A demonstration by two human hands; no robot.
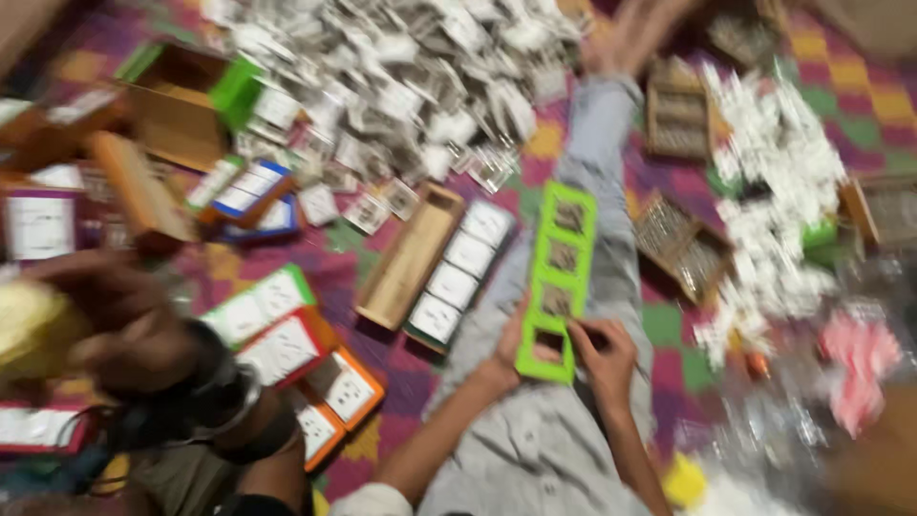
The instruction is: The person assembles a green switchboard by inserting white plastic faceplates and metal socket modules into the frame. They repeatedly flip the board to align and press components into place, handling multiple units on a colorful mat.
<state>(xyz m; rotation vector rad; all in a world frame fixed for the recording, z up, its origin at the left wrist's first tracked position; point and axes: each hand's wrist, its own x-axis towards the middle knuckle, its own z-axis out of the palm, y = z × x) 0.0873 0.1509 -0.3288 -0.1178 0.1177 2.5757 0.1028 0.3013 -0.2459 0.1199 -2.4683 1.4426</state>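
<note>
Gripping one green four-window tray, left hand, right hand, both clasping it.

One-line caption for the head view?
Both hands, left hand and right hand, hold a green windowed tray over the lap.

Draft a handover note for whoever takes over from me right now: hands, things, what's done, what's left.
Left hand: grips the lower left edge of the green four-window holder, which lies along the lap.
Right hand: holds its lower right corner, thumb at the bottom window.
Done: the upper three windows appear filled, though blur hides with what.
Left: the bottom window looks empty.
Nearby: an open cardboard box to the left, a heap of small packets beyond it, and a co-worker's hand at far left.
</note>
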